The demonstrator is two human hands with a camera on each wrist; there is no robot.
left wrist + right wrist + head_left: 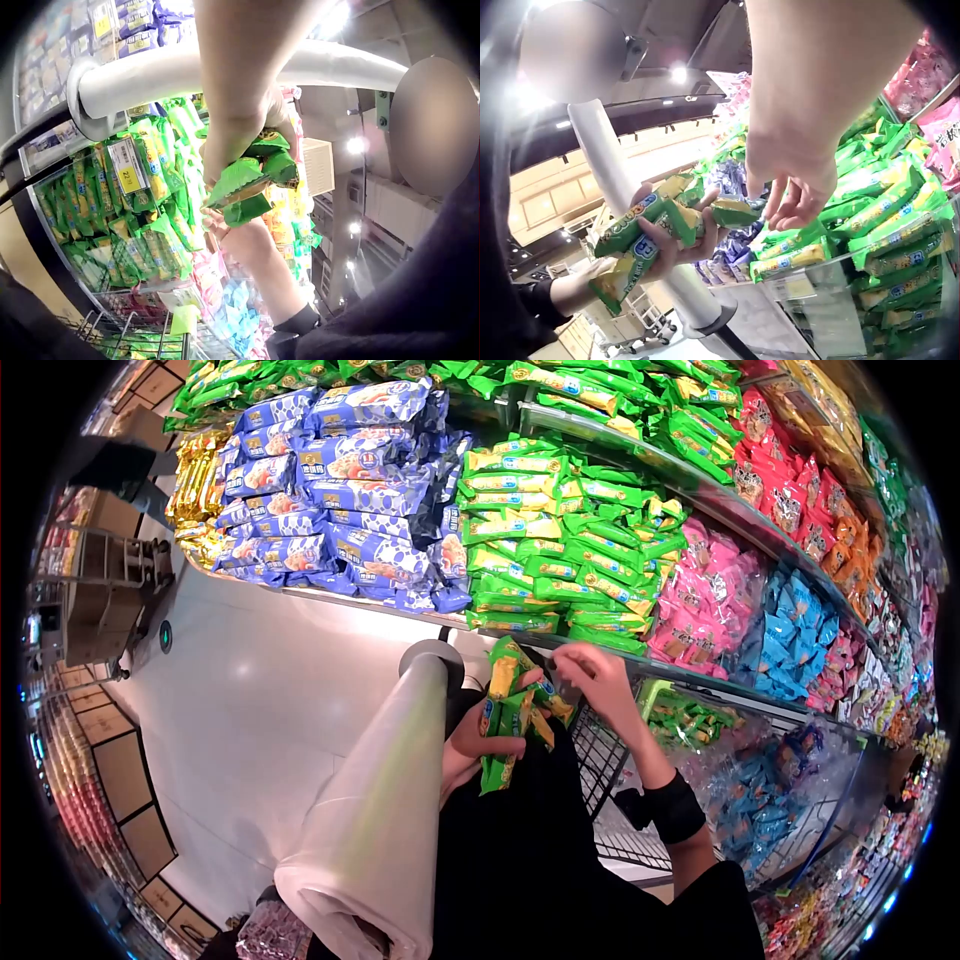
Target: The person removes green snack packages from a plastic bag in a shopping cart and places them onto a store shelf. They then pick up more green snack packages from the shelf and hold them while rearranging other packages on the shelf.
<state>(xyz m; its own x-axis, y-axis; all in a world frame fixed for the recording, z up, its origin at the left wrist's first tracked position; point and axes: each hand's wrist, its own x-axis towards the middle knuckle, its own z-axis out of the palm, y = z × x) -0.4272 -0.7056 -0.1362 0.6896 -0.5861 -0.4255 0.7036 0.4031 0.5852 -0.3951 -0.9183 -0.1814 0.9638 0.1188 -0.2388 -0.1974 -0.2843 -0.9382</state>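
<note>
Several green-and-yellow snack packets (508,710) are gripped in the left hand (468,745), whose fingers curl round them in front of the body. In the right wrist view the same packets (641,244) fan out between the fingers of the left hand (660,251). Just right of them, the right hand (597,678) is raised with bent fingers and holds nothing visible; in the right wrist view this hand (791,176) hangs above the packets' end, beside the green shelf pile (885,202). The left wrist view shows the packets (251,184) under the left hand (236,135).
A large roll of clear bags (375,800) stands left of the body. Behind are piles of blue-purple packets (370,490), green packets (520,530) and pink packets (705,600). At the right, a wire cart (600,760) holds bagged green packets (690,720) and blue packets (755,800).
</note>
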